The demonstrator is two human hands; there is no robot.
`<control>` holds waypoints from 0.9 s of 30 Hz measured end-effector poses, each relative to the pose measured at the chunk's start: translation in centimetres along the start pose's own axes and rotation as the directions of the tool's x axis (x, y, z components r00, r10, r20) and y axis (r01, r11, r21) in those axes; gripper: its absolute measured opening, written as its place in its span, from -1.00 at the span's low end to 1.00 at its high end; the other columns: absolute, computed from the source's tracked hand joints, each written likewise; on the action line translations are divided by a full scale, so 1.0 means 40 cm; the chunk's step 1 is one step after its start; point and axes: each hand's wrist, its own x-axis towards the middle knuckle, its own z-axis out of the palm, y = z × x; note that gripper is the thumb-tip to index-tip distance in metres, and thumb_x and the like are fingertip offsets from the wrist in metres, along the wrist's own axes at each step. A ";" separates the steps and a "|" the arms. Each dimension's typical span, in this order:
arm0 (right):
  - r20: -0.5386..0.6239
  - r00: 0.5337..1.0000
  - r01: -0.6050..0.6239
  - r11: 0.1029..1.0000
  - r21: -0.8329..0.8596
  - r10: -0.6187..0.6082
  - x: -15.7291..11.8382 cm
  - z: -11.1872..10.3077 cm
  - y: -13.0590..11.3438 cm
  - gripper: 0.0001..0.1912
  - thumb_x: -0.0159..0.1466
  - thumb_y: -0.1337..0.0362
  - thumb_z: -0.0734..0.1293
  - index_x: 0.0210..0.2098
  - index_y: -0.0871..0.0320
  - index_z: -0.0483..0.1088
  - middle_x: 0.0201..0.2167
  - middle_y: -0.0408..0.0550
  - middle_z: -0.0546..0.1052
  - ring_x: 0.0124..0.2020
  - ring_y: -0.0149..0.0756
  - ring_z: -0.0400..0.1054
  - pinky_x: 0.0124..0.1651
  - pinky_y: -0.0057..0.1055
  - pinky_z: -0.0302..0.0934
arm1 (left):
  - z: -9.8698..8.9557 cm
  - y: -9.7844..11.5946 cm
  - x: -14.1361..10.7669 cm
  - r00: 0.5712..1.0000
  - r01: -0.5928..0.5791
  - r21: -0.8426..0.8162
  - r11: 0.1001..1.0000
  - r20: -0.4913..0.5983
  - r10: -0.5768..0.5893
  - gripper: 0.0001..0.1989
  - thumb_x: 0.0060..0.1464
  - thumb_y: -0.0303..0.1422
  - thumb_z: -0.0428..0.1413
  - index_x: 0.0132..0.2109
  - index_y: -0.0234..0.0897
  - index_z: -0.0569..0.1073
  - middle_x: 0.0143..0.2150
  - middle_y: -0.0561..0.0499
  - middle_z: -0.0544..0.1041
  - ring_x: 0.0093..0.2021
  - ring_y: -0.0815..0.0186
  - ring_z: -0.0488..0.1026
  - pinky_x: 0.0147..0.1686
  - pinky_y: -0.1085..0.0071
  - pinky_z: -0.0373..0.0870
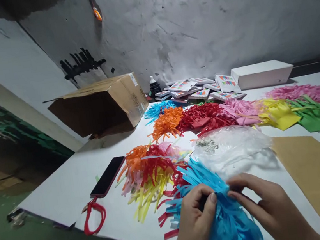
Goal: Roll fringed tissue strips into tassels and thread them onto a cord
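Note:
A bunch of blue fringed paper, a tassel by its look [232, 220], is held over the near edge of the table. My left hand [194, 215] is closed on its middle, with thumb and forefinger pinched together. My right hand [265, 202] pinches the same blue tassel from the other side with thumb and fingertips. Whatever thin piece may lie between the fingertips is too small to make out. Red strips [170, 234] stick out beneath the blue on the left. Just beyond lie orange, red, pink and yellow tassels [149, 172] in a loose pile.
Behind are rows of fringed paper [206, 115], a clear plastic bag [234, 145], small printed boxes [183, 86] and a white box [263, 74]. An open cardboard box [125, 101] stands at back left. A phone [108, 178] with a red cord lies left; brown cardboard [318, 178] lies right.

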 end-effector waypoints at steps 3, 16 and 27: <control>-0.025 0.975 0.212 0.956 -0.202 -0.221 -0.030 0.004 -0.008 -0.62 0.31 0.49 0.24 0.05 0.01 0.39 -0.17 -0.01 0.58 -0.17 -0.28 0.53 -0.15 -0.43 0.46 | 0.005 0.005 0.000 1.000 -0.013 0.031 0.999 -0.021 0.014 -0.67 0.26 -0.08 0.12 -0.34 -0.23 0.48 -0.41 -0.01 0.45 -0.37 0.26 0.37 -0.35 0.40 0.31; -0.005 0.999 0.034 0.990 -0.134 -0.035 -0.044 0.028 -0.017 -0.85 0.35 0.41 0.25 -0.25 0.05 0.42 -0.26 -0.05 0.50 -0.23 -0.31 0.49 -0.21 -0.47 0.45 | 0.019 0.009 -0.013 0.988 -0.154 0.089 0.984 0.026 0.152 -0.80 0.28 -0.16 0.13 -0.19 -0.17 0.53 -0.28 -0.05 0.57 -0.27 0.22 0.50 -0.26 0.39 0.40; 0.049 0.959 -0.283 0.946 0.160 0.278 0.002 0.003 0.005 -0.73 0.20 0.25 0.44 -0.52 0.07 0.28 -0.44 -0.19 0.45 -0.36 -0.34 0.43 -0.35 -0.50 0.34 | -0.008 0.035 0.027 0.979 -0.164 0.231 0.959 0.156 0.130 -0.89 0.20 -0.37 0.11 -0.28 -0.22 0.52 -0.34 -0.02 0.56 -0.32 0.24 0.48 -0.29 0.40 0.35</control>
